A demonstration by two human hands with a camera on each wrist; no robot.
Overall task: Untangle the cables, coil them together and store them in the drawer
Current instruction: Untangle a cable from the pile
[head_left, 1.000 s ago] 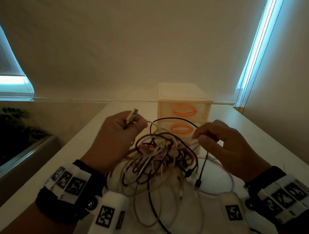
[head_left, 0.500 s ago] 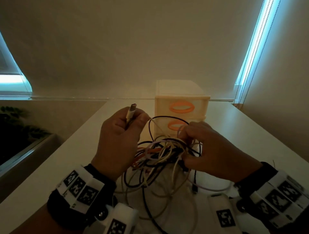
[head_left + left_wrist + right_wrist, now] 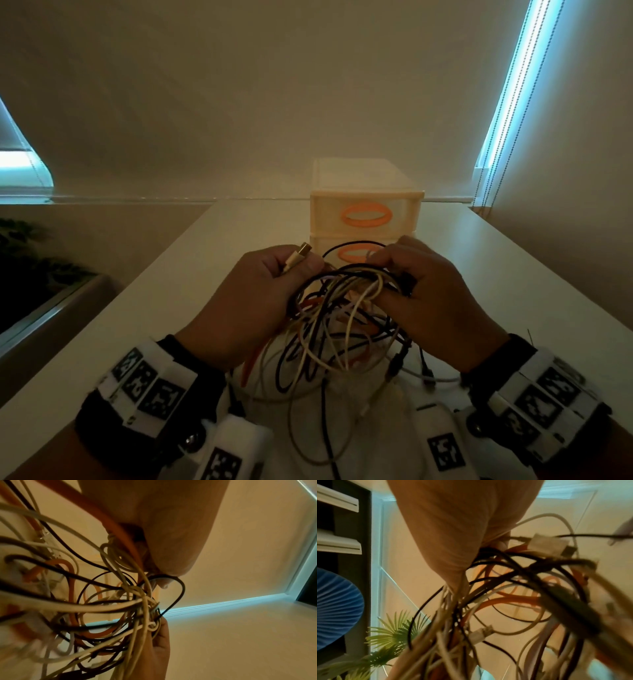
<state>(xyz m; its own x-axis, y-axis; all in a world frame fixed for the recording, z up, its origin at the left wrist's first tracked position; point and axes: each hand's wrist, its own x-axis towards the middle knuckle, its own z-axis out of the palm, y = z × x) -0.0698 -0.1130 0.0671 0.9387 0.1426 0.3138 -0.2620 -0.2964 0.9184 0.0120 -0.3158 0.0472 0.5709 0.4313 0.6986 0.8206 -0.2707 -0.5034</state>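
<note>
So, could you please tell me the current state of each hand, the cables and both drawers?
Left hand: grips the beige plug end.
Right hand: grips loops of the tangle.
Cable bundle: tangled, lifted between both hands, ends hanging down.
Beige plug end: sticking up from the fist.
Top drawer: shut.
Lower drawer: shut, partly hidden.

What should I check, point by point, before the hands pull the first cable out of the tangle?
1. Free end held: ok. The left hand pinches the beige plug of one cable.
2. Tangle steadied: ok. The right hand grips the cable tangle from the other side.
3. Tangle loosened: not ok. Black, white and orange strands cross tightly between the hands.
4. Path of the held cable through the knot: cannot tell, it disappears among the loops.
5. Drawers ready: not ok. Both visible drawers are closed.
6. Loose ends clear of the table edge: cannot tell.
</note>
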